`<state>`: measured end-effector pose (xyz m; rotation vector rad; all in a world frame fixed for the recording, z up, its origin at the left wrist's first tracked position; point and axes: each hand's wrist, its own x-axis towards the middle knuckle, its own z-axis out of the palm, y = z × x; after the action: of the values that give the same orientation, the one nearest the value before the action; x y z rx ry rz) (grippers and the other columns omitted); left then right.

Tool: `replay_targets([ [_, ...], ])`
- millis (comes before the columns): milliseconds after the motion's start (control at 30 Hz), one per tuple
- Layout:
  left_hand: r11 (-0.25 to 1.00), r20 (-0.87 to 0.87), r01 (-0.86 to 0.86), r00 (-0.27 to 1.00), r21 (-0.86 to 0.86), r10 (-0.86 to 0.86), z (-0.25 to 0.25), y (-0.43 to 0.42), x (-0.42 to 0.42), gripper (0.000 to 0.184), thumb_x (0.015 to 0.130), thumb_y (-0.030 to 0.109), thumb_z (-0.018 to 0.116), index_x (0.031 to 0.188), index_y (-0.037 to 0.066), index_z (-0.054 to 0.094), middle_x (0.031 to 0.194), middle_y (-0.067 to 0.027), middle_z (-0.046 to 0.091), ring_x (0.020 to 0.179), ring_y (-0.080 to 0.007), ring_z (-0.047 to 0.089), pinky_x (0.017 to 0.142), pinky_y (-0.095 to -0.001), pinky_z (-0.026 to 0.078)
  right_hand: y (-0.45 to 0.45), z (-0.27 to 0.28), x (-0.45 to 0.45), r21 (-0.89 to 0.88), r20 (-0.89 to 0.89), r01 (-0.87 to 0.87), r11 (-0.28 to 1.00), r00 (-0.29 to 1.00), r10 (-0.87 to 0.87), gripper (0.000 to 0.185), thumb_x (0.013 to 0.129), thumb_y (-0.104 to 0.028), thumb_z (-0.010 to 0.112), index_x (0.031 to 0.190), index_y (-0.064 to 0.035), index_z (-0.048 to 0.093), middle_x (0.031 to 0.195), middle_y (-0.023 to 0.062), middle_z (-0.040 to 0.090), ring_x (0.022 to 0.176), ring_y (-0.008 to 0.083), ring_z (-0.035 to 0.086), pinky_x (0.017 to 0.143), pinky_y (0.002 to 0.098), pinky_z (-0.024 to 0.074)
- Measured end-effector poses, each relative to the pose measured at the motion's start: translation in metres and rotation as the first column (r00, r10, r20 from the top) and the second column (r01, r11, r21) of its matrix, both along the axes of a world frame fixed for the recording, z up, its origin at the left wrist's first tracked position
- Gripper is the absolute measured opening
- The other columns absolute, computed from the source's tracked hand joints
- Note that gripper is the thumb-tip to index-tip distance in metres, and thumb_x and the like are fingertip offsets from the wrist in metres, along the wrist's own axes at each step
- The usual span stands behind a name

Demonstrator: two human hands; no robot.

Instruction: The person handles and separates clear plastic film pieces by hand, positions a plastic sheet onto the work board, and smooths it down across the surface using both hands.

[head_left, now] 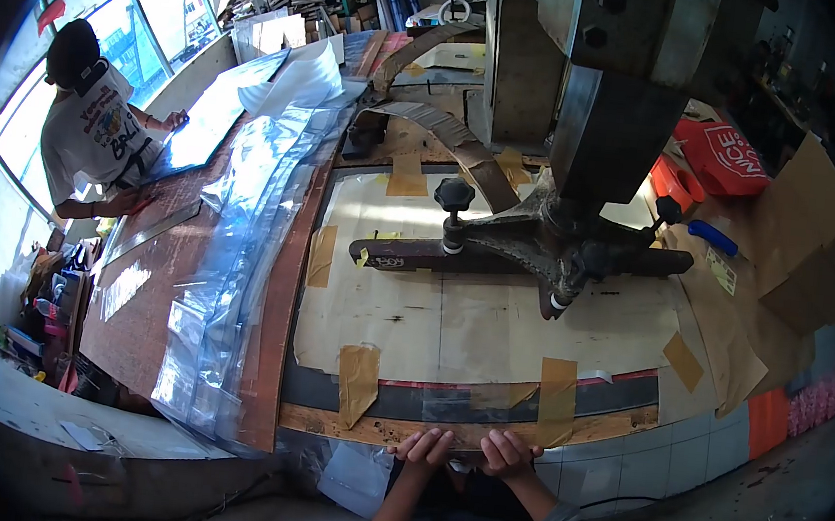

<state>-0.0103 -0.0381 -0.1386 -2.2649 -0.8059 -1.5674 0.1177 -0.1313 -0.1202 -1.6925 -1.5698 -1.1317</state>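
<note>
My left hand (425, 447) curls its fingers over the front wooden edge (466, 434) of the press table. Close beside it, my right hand (507, 454) grips that same edge; the thumbs are mostly hidden. Beyond my hands lies a pale sheet (393, 308) on a dark board (454, 401), fixed with brown tape (357, 385) near the left and more tape (557, 400) near the right hand. Over the sheet stands a heavy metal press head (551, 228) with black knobs. Its long dark bar (408, 254) runs across, low above the sheet.
Clear plastic sheeting (235, 273) covers part of the reddish-brown table (141, 314) at left. Another person (99, 119) works there by the windows. Cardboard (812, 238), a red bag (721, 157) and a blue-handled tool (713, 238) are at right. A curved strip (449, 138) arches behind the bar.
</note>
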Motion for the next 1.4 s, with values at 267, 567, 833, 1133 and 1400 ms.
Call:
replay_targets([
  [267,0.999,0.005,-0.041,0.999,-0.017,0.041,0.004,-0.001,0.004,0.02,0.084,0.048,0.055,0.096,0.033,0.05,0.098,0.0087,0.043,0.105,-0.0112,0.039,0.108,-0.0388,0.012,-0.001,-0.004,0.0,-0.012,-0.013,-0.01,1.0,1.0,0.009,0.026,0.089,-0.044,0.05,0.097,-0.0197,0.053,0.105,-0.0023,0.053,0.104,0.0156,0.049,0.11,0.0438,0.0123],
  [567,0.999,-0.014,-0.051,0.999,0.0,0.051,-0.001,0.002,0.004,0.023,0.082,0.043,0.059,0.099,0.032,0.049,0.1,0.0077,0.043,0.105,-0.012,0.038,0.109,-0.0387,0.01,0.0,-0.005,0.0,-0.014,-0.027,-0.015,1.0,1.0,0.015,0.024,0.086,-0.039,0.056,0.1,-0.0189,0.053,0.108,-0.0015,0.053,0.106,0.0172,0.049,0.11,0.0462,0.0092],
  [833,0.998,-0.032,-0.064,0.997,0.019,0.064,0.002,0.006,0.007,0.027,0.079,0.037,0.062,0.101,0.03,0.05,0.103,0.0062,0.044,0.106,-0.014,0.039,0.106,-0.0386,0.015,0.005,-0.009,0.0,0.009,-0.052,-0.002,1.0,0.999,0.002,0.024,0.088,-0.035,0.055,0.105,-0.0188,0.053,0.109,-0.001,0.054,0.108,0.0173,0.048,0.11,0.0443,0.0082],
  [1133,1.0,0.026,-0.019,0.999,0.013,0.019,0.007,0.007,0.01,0.027,0.08,0.039,0.061,0.101,0.024,0.052,0.103,0.0025,0.048,0.103,-0.0179,0.043,0.099,-0.0394,0.025,0.007,0.006,-0.006,0.053,-0.152,0.001,0.999,0.988,0.007,0.026,0.092,-0.033,0.049,0.113,-0.0183,0.053,0.114,-0.0014,0.055,0.109,0.0142,0.051,0.108,0.0423,0.0125],
  [1400,0.998,0.08,0.003,0.997,-0.055,0.001,0.013,0.001,0.011,0.023,0.082,0.031,0.056,0.104,0.024,0.059,0.105,0.0044,0.051,0.105,-0.0157,0.046,0.106,-0.0417,0.015,0.001,0.014,-0.007,0.004,-0.189,-0.05,0.999,0.981,0.05,0.031,0.091,-0.033,0.051,0.118,-0.016,0.052,0.116,0.0001,0.055,0.111,0.015,0.051,0.106,0.0402,0.0185],
])
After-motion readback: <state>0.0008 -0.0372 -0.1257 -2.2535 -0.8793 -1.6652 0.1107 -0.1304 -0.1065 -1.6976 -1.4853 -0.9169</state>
